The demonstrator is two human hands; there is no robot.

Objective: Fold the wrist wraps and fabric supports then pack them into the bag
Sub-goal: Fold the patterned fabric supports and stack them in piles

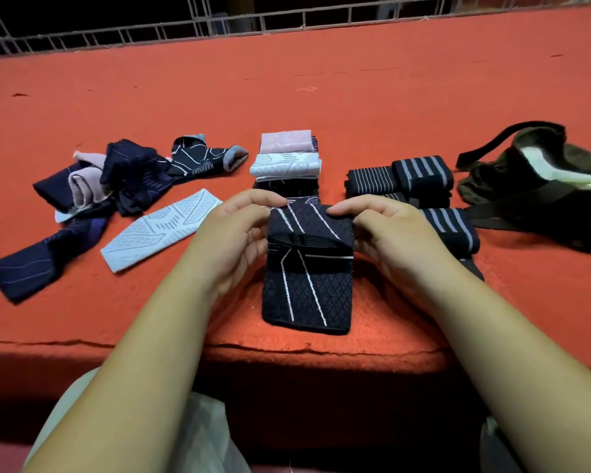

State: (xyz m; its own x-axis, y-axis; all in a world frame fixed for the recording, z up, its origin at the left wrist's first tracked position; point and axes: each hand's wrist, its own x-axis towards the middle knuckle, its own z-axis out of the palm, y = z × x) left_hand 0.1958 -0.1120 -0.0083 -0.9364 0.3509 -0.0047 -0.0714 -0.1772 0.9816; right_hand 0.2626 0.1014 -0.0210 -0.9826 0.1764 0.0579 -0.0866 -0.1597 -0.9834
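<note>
Left grip (234,233) and right grip (389,233) each pinch 12 o'clock edge of navy diamond-knit fabric support (307,295), apparently to double it toward 6 o'clock.

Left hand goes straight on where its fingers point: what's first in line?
Likely the right hand: the left hand points rightward along the top edge of the dark support that both pinch, straight at it. Depth is unclear.

Both bare forearms (144,336) reach forward and angle inward. The left hand (234,233) and right hand (389,233) face each other, fingers curled, each pinching a side of the dark support (307,295) between them.
</note>
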